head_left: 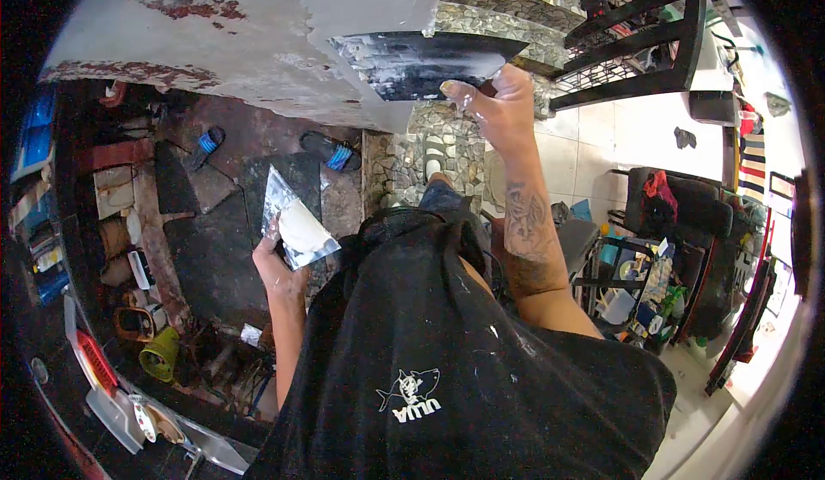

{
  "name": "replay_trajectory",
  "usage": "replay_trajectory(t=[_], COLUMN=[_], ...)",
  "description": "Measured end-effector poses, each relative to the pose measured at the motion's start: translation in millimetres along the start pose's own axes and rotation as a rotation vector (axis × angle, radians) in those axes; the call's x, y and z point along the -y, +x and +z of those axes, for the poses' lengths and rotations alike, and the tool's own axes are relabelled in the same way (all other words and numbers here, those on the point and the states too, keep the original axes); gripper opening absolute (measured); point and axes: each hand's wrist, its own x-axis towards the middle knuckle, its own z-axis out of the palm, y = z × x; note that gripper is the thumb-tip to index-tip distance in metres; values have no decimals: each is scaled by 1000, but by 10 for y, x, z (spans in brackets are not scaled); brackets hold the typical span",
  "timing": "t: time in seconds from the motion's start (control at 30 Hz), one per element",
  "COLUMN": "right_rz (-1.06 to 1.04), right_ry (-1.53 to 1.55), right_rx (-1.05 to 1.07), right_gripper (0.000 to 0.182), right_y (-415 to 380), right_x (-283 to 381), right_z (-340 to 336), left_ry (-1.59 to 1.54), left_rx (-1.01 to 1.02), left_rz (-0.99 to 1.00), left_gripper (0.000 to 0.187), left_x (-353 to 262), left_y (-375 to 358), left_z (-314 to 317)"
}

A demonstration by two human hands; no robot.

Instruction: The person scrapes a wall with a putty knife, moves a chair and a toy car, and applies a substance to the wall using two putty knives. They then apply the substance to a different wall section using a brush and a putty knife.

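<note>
My right hand grips a wide dark flat putty spreader by its right end, thumb over its near face. White putty is smeared over the spreader, which lies along the edge of the pale wall. White flecks dot the thumb. Lower on the left, my left hand is closed around the edge of a shiny, roughly triangular metal plate. A lump of white putty rests on that plate. Some of the left fingers are hidden beneath it.
Stone-clad steps and a dark slatted railing stand at upper right. Blue-strapped slippers lie on the dark floor. A cluttered rack is on the right, and a yellow-green pot at lower left.
</note>
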Motion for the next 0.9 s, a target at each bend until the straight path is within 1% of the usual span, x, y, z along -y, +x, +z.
replay_trajectory(t=[0.13,0.23,0.33,0.47,0.57,0.77,0.87,0.9], right_rz=[-32,-30,-28,-39,-62,-61,-72,-77], right_ry=[-23,-40,-82,-50,-32,-64,-55,-37], right_rx=[1,6,-6,9,12,5,4,3], right_gripper=[17,23,23,22,21,21,21,21], right_y=[18,26,31,38,45,57,63,66], right_x=[5,-5,40,107,129,146,168,167], right_z=[-13,-26,-20,-9,-4,-14,-11,-8], left_ry=[3,1,-62,-142,-103,-265,-261,-202], left_rx=[10,-4,-24,-8,-32,-20,-28,-13], left_rz=[10,9,-12,-31,-20,-75,-91,-65], left_gripper=[28,27,27,27,28,26,26,26], left_x=[-42,-33,-14,-14,-22,-45,-69,-60], left_y=[-39,-21,17,29,20,25,10,11], left_z=[59,49,26,7,30,31,72,51])
